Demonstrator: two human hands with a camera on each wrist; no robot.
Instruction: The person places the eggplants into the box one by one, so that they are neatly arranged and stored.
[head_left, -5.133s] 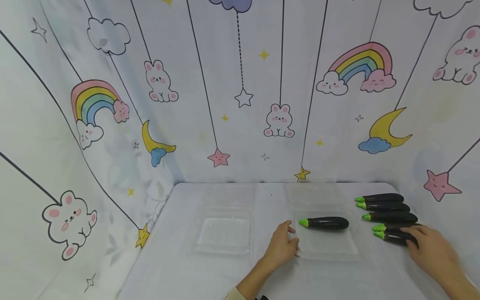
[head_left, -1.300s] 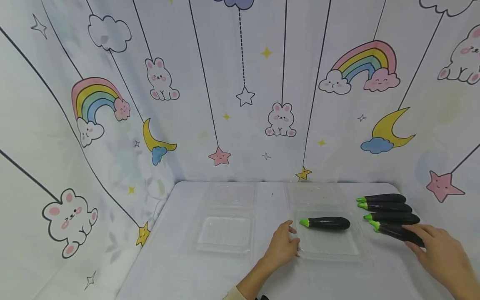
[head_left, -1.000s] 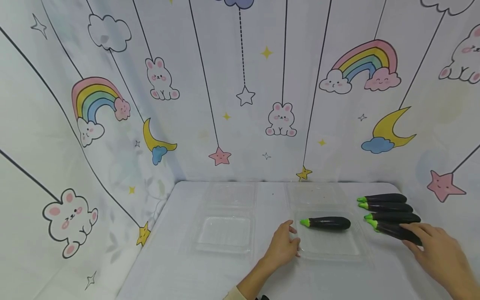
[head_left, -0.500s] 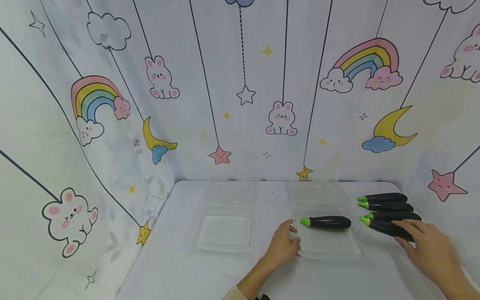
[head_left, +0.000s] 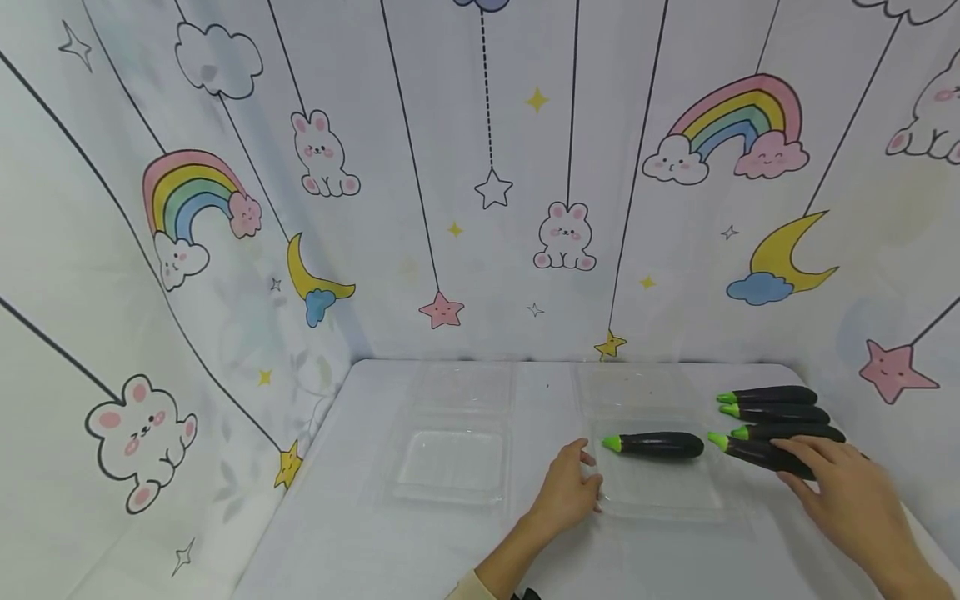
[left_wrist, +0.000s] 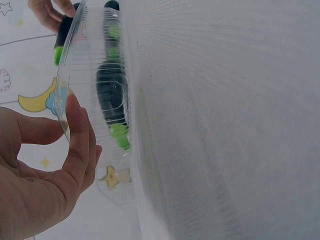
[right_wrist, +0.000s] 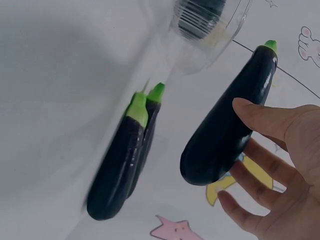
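My left hand (head_left: 564,490) pinches the near-left rim of a clear plastic clamshell container (head_left: 660,490), thumb on one side and fingers on the other, as the left wrist view shows. Inside lies a dark eggplant (head_left: 666,445), its green stem end pointing left. My right hand (head_left: 851,492) grips a second eggplant (right_wrist: 225,120) by its thick end between thumb and fingers. In the right wrist view it hangs apart from the lying ones, green tip away from the palm. In the head view that tip is close to the container's right side.
Several more eggplants (head_left: 776,413) lie in a row at the right of the white table (head_left: 360,542). Another clear container (head_left: 450,467) stands open on the left. Both lids (head_left: 630,390) lie folded back toward the patterned cloth backdrop (head_left: 405,167).
My right hand has picked up the nearest eggplant from the row and carried it left toward the container. My left hand has stayed at the rim. The head view has shifted slightly.
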